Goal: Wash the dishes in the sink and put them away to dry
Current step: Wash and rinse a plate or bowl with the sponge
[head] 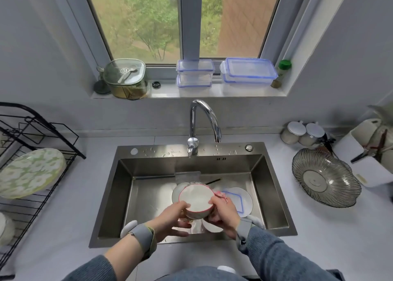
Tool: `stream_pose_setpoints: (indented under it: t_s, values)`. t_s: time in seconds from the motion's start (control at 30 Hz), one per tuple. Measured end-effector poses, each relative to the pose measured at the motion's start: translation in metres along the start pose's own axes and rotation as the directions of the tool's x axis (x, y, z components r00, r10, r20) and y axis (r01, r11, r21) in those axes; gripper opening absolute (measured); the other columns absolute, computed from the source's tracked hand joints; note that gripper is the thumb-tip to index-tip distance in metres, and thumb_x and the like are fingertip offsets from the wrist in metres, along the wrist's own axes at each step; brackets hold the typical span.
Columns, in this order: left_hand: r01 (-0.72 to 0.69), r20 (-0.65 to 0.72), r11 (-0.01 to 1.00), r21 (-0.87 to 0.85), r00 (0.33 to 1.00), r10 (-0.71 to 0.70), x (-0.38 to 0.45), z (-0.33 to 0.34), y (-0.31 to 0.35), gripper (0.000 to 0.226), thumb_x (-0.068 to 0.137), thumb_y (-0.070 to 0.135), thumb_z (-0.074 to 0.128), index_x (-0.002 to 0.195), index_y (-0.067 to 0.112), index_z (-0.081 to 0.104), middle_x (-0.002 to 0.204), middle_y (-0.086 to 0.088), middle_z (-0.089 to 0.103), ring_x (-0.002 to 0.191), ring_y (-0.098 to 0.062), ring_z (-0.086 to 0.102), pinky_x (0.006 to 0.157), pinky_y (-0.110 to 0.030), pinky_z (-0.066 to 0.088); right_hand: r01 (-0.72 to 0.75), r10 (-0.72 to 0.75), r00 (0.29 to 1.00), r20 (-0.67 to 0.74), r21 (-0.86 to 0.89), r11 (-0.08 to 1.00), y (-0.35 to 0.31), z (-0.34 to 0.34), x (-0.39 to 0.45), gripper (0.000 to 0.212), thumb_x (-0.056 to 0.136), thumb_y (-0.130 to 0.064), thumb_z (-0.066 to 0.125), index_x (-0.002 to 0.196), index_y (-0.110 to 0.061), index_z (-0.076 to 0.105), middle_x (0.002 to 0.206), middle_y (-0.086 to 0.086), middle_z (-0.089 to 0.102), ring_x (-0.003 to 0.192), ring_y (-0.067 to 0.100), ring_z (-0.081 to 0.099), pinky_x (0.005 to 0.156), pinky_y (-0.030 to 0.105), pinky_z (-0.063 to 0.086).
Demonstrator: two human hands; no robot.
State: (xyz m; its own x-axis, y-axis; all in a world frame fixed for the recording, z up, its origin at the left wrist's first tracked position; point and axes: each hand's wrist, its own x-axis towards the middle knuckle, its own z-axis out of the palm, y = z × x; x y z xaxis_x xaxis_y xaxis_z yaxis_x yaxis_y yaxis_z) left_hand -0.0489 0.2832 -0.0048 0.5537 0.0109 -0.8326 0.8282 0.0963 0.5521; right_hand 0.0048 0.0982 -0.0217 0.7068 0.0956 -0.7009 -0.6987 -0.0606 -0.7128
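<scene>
Both hands gripped the red-rimmed bowl point(196, 200) over the sink point(148, 195): left hand point(170, 219) and right hand point(223, 215) fingers curled round its sides.

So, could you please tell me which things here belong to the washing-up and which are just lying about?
Part of the job: bowl held in both hands, left hand, right hand, sink, tap, drying rack.
Lying about: storage boxes, jars, wire basket.
</scene>
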Motion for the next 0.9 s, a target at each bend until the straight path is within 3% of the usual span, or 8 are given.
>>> stream_pose_setpoints:
  t_s: [0.1,0.2,0.27,0.37,0.5,0.67,0.77,0.9]
  values:
    - [0.007,0.041,0.967,-0.254,0.999,0.004,0.001,-0.001,-0.001,0.029,0.099,0.028,0.059,0.118,0.007,0.059,0.119,-0.023,0.071,0.103,-0.039,0.073,0.087,-0.048,0.061,0.041,-0.041,0.999,-0.004,0.084,0.996,0.005,0.006,0.006,0.01,0.087,-0.007,0.066,0.095,-0.001,0.065,0.087,0.02,0.062,0.075,0.029,0.06,0.07,0.039,0.054]
    - [-0.023,-0.005,0.951,-0.309,1.0,0.023,0.003,-0.002,0.001,0.02,0.102,0.026,0.055,0.109,0.007,0.056,0.113,-0.026,0.072,0.102,-0.042,0.073,0.094,-0.047,0.058,0.068,-0.071,0.997,0.037,0.068,0.995,0.006,0.008,0.012,0.023,0.09,-0.033,0.076,0.101,-0.013,0.076,0.106,0.006,0.078,0.104,0.024,0.072,0.097,0.045,0.057]
    - [-0.065,-0.046,0.948,-0.311,0.998,0.054,0.003,-0.001,0.002,0.018,0.103,0.024,0.052,0.107,0.007,0.056,0.111,-0.027,0.071,0.095,-0.043,0.074,0.089,-0.046,0.06,0.074,-0.074,0.997,0.034,0.013,0.997,0.008,0.006,0.017,0.032,0.09,-0.042,0.076,0.104,-0.014,0.078,0.103,0.003,0.08,0.104,0.022,0.074,0.095,0.041,0.058]
    - [-0.15,-0.12,0.951,-0.269,0.985,0.121,0.007,-0.007,0.005,0.016,0.103,0.021,0.052,0.109,0.007,0.059,0.106,-0.021,0.066,0.069,-0.03,0.074,0.059,-0.032,0.061,0.076,-0.079,0.997,-0.025,-0.107,0.991,0.006,0.002,0.017,0.025,0.093,-0.035,0.072,0.092,-0.011,0.075,0.088,0.005,0.079,0.078,0.018,0.075,0.068,0.019,0.057]
    - [-0.205,-0.142,0.968,-0.146,0.972,0.185,0.01,-0.018,0.01,0.018,0.104,0.024,0.052,0.112,0.011,0.062,0.103,-0.015,0.061,0.071,-0.028,0.067,0.056,-0.03,0.057,0.028,-0.058,0.989,-0.134,-0.213,0.977,0.008,-0.01,0.024,0.019,0.096,-0.027,0.066,0.087,-0.01,0.069,0.069,0.007,0.066,0.043,0.012,0.053,0.039,0.016,0.039]
    - [-0.265,-0.173,0.963,0.038,0.948,0.268,0.01,-0.025,0.017,0.021,0.103,0.031,0.055,0.119,0.022,0.064,0.102,-0.005,0.068,0.083,-0.027,0.069,0.055,-0.028,0.053,0.025,-0.075,0.98,-0.183,-0.262,0.965,0.003,-0.018,0.031,0.027,0.101,-0.026,0.054,0.082,-0.01,0.066,0.06,0.009,0.055,0.044,0.018,0.041,0.046,0.025,0.03]
    - [-0.318,-0.173,0.938,0.136,0.925,0.338,0.009,-0.026,0.02,0.021,0.102,0.033,0.057,0.12,0.028,0.066,0.102,-0.006,0.072,0.081,-0.023,0.068,0.056,-0.028,0.052,0.056,-0.114,0.978,-0.174,-0.31,0.949,-0.007,-0.015,0.03,0.026,0.104,-0.032,0.053,0.094,-0.01,0.065,0.069,0.009,0.062,0.051,0.019,0.049,0.049,0.027,0.037]
    - [-0.391,-0.131,0.893,0.222,0.896,0.425,0.006,-0.027,0.025,0.034,0.101,0.036,0.06,0.134,0.029,0.063,0.118,-0.005,0.072,0.084,-0.018,0.065,0.059,-0.026,0.052,0.089,-0.172,0.967,-0.187,-0.387,0.918,-0.013,-0.007,0.028,0.031,0.101,-0.041,0.058,0.115,-0.013,0.058,0.104,0.009,0.07,0.095,0.028,0.065,0.088,0.038,0.053]
